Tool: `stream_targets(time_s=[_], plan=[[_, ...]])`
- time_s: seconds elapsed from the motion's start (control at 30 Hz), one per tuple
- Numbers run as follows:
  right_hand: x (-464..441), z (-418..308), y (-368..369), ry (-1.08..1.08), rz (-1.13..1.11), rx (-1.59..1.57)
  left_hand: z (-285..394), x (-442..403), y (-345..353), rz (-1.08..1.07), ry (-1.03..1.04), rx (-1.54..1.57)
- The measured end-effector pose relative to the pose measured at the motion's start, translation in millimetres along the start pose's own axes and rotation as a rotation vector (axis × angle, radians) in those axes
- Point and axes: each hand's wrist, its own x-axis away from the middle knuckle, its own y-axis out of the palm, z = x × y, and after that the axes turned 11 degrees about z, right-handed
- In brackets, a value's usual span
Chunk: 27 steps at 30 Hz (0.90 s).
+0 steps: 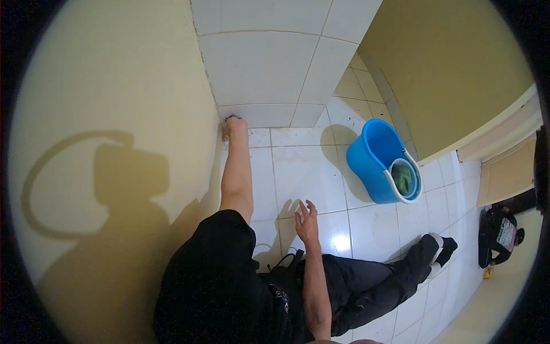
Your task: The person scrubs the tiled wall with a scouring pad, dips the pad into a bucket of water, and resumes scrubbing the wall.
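Observation:
My left hand (236,121) reaches to the low corner where the yellow wall (143,103) meets the white-tiled wall (258,69). Its fingers are mostly hidden, closed around something small and dark (233,117) that I cannot make out. Brown dirt marks the floor edge beside it. My right hand (307,222) hangs over the white floor tiles (309,172), fingers apart, holding nothing. To its right stands a blue bucket (366,157) with a white handle and a white basket (403,178) that has something green in it.
My legs (372,281) stretch right across the tiled floor. A person in dark clothes (498,232) is low down at the far right, near a light door (507,176) and a small yellow object (487,273). The tiled wall's outer corner juts out between my left hand and the bucket.

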Motion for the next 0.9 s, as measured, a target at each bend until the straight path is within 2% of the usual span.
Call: stream_targets(time_s=[0.1, 0.23, 0.33, 0.47, 0.53, 0.6, 0.77, 0.9], plan=[[0.6, 1.0, -1.1, -0.016, 0.016, 0.032, -5.0, -2.4, 0.6, 0.203, 0.011, 0.064], [0.2, -0.1, -1.3, -0.013, -0.002, 0.02, -11.1, 4.9, -6.7, 0.283, 0.054, 0.064], [0.1, -2.5, 1.0, 0.002, -0.011, -0.011, -12.8, -13.9, 1.4, 0.275, 0.09, 0.06], [2.0, -0.3, -2.9, 0.014, 0.003, 0.017, 9.9, -77.2, 48.3, 0.13, 0.215, -0.057], [-0.2, 0.5, -1.0, 0.0, 0.007, 0.02, 10.7, -69.8, 46.5, 0.221, 0.21, -0.082], [1.3, 1.4, 0.6, -0.008, 0.001, 0.022, -0.5, -29.7, 43.9, 0.474, 0.131, -0.049], [1.0, -0.9, 0.0, 0.016, -0.026, -0.005, 2.8, 32.5, 9.3, 0.307, 0.198, -0.132], [0.4, 2.6, 0.1, -0.021, 0.02, 0.003, 2.2, 26.1, 11.4, 0.324, 0.175, -0.091]])
